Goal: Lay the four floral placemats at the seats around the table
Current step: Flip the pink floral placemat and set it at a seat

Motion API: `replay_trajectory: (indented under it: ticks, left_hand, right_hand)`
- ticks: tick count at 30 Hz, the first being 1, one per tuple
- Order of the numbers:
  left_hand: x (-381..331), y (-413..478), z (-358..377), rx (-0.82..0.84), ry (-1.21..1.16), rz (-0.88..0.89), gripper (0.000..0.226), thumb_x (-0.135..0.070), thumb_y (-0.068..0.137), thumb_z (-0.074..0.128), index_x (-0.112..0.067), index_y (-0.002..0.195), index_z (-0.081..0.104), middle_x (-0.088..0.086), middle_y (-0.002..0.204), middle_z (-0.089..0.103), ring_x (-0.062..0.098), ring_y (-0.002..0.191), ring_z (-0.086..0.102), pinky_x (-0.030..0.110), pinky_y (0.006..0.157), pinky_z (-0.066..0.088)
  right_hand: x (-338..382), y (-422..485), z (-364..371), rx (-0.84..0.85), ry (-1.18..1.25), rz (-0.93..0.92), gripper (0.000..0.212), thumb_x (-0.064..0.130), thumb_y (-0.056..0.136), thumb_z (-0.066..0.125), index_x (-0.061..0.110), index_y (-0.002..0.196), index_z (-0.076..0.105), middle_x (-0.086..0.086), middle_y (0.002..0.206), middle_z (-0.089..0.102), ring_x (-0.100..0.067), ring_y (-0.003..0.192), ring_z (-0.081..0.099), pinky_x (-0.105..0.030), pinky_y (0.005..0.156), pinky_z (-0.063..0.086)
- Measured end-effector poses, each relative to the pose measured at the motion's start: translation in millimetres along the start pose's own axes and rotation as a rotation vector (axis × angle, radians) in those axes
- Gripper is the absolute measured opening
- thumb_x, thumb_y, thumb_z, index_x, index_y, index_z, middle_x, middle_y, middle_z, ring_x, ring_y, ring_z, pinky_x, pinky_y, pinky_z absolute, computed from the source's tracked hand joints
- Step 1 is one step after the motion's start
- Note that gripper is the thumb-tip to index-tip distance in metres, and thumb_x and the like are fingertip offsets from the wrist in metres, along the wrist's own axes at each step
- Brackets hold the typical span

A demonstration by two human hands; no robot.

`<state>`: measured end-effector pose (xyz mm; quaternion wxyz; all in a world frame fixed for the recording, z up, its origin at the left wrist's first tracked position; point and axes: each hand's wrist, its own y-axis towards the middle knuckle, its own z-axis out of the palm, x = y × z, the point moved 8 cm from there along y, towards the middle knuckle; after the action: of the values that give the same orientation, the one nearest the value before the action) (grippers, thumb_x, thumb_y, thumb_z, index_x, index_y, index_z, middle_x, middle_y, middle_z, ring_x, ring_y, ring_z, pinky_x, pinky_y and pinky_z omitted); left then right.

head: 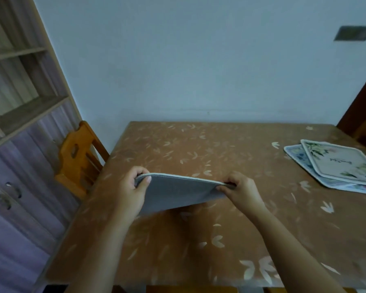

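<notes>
I hold one placemat (178,192) in the air above the table's left half, tilted so its grey underside faces me and its floral face is hidden. My left hand (133,189) pinches its far left corner. My right hand (240,191) pinches its far right corner. A small stack of floral placemats (338,163) lies at the table's right edge, a white one with green flowers on top and bluish ones beneath, fanned slightly.
The table (199,144) has a brown leaf-patterned cover and stands against a pale wall. An orange wooden chair (78,159) sits at its left side. Beyond it stands a wooden shelf unit with cabinet doors (19,144). Another chair back shows at the bottom edge.
</notes>
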<state>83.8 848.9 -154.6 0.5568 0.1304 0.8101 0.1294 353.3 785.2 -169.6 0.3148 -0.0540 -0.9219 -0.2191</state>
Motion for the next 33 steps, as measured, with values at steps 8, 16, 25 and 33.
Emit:
replay_trajectory:
  ticks: [8, 16, 25, 33]
  left_hand:
    - [-28, 35, 15, 0.076, -0.101, 0.049, 0.023, -0.006, 0.087, 0.056, -0.026, 0.075, 0.055, -0.008, 0.077, 0.056, 0.005, 0.074, 0.052, 0.028, 0.064, 0.041]
    - [-51, 81, 56, 0.133, -0.193, 0.079, 0.028, 0.005, 0.085, 0.055, -0.02, 0.072, 0.053, -0.005, 0.073, 0.053, -0.001, 0.067, 0.049, 0.012, 0.06, 0.037]
    - [33, 38, 72, 0.121, -0.032, 0.018, 0.017, 0.006, 0.076, 0.065, -0.011, 0.077, 0.063, -0.001, 0.075, 0.062, -0.001, 0.069, 0.054, 0.009, 0.064, 0.041]
    - [173, -86, 102, 0.381, 0.235, -0.343, 0.018, 0.001, 0.078, 0.066, -0.015, 0.074, 0.06, 0.0, 0.078, 0.061, 0.021, 0.08, 0.058, 0.021, 0.063, 0.037]
  right_hand:
    - [16, 26, -60, -0.115, -0.049, -0.129, 0.015, 0.003, 0.065, 0.078, 0.006, 0.068, 0.063, 0.001, 0.07, 0.055, -0.02, 0.068, 0.055, -0.022, 0.059, 0.034]
    - [-5, 63, -82, -0.286, -0.093, -0.043, 0.011, 0.005, 0.07, 0.074, 0.006, 0.071, 0.063, -0.004, 0.074, 0.056, -0.027, 0.074, 0.058, -0.027, 0.062, 0.036]
    - [-40, 1, -27, -0.273, -0.071, -0.08, 0.013, -0.004, 0.065, 0.076, 0.002, 0.07, 0.066, -0.012, 0.072, 0.062, -0.026, 0.067, 0.06, -0.024, 0.061, 0.042]
    - [-140, -110, 99, 0.238, 0.063, 0.436, 0.009, 0.007, 0.071, 0.075, 0.007, 0.077, 0.069, -0.003, 0.084, 0.063, -0.019, 0.079, 0.059, -0.018, 0.063, 0.036]
